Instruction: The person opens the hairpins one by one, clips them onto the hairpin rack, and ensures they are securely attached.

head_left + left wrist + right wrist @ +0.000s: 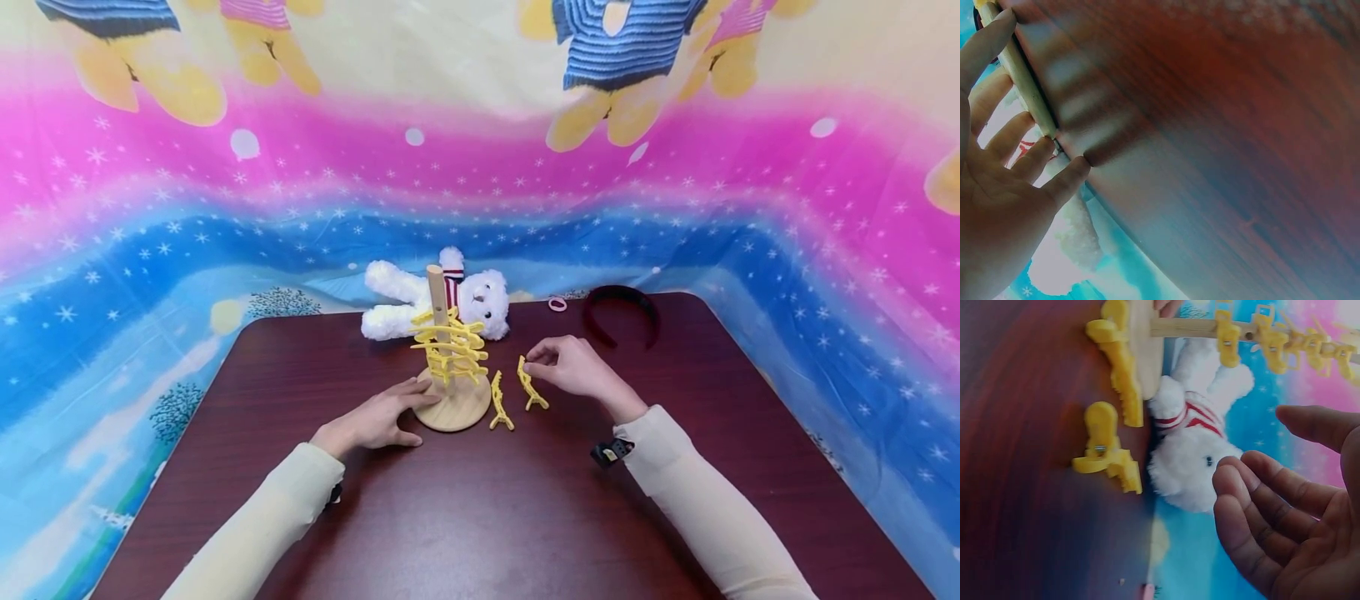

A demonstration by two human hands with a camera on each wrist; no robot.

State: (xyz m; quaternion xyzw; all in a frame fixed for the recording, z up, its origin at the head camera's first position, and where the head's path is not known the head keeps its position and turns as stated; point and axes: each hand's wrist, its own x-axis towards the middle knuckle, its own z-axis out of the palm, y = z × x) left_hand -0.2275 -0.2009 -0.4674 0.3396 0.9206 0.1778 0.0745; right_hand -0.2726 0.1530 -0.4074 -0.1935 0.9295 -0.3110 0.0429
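Note:
A wooden stand (453, 418) with a round base and upright post stands mid-table, several yellow toothed clips (457, 357) on its post. My left hand (378, 415) rests its spread, fairly straight fingers at the base's left edge; the left wrist view shows the fingers (1004, 142) along that edge. Two more yellow clips lie on the table right of the stand, one nearer the base (1124, 369), the other farther right (1100, 440). Over the farther one is my right hand (572, 365), fingers loosely bent. In the right wrist view, thumb and fingers (1241, 531) are apart with nothing between them.
A white plush bear (486, 302) in a striped top lies behind the stand. At the back right are a small pink hair tie (557, 304) and a dark red headband (651, 310). A patterned cloth (352, 225) hangs around the table's far sides.

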